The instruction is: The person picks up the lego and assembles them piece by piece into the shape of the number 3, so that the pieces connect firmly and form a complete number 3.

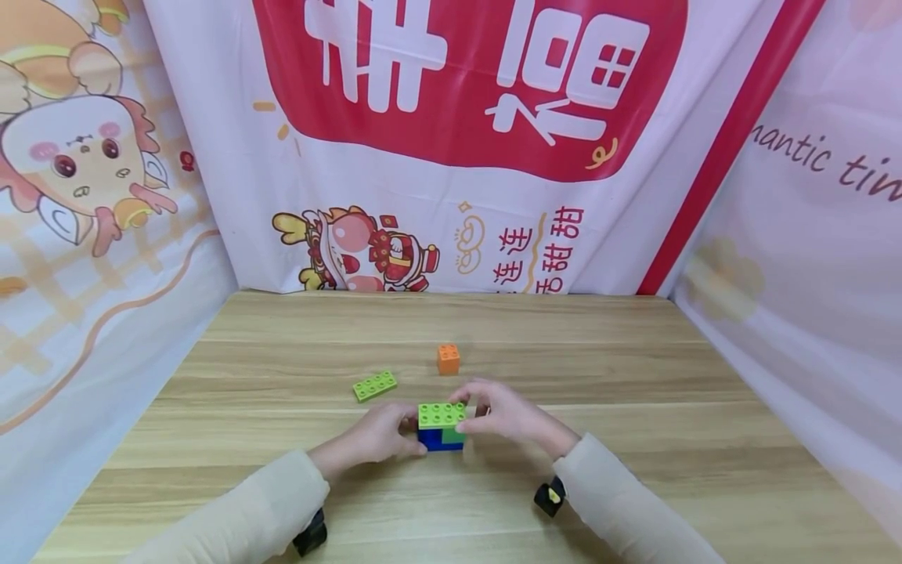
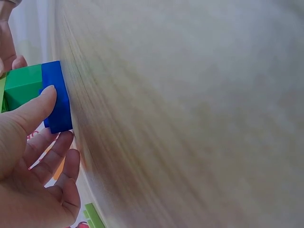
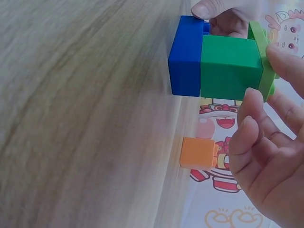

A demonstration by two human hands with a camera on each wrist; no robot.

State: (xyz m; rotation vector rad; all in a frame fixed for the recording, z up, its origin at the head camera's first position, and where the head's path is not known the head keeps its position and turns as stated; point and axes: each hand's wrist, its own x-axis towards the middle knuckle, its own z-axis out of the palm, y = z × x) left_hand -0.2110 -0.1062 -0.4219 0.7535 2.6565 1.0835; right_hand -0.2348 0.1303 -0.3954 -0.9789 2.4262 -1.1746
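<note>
A small stack of toy building bricks stands on the wooden table in front of me. At its bottom is a blue brick (image 3: pixel 184 64), with a green brick (image 3: pixel 230 69) on top of it at the right end. A lime studded plate (image 1: pixel 441 412) lies across the top. My left hand (image 1: pixel 384 432) grips the blue brick at the left end, thumb on the near side and fingers behind. With thumb and fingers, my right hand (image 1: pixel 503 413) pinches the right end of the lime plate. Part of the stack's far side is hidden by the fingers.
Behind the stack, an orange brick (image 1: pixel 448 359) stands on the table (image 1: pixel 282 345). A second lime plate (image 1: pixel 375 386) lies studs up to the left of it. Printed cloth (image 1: pixel 451 157) hangs along the table's back and both sides.
</note>
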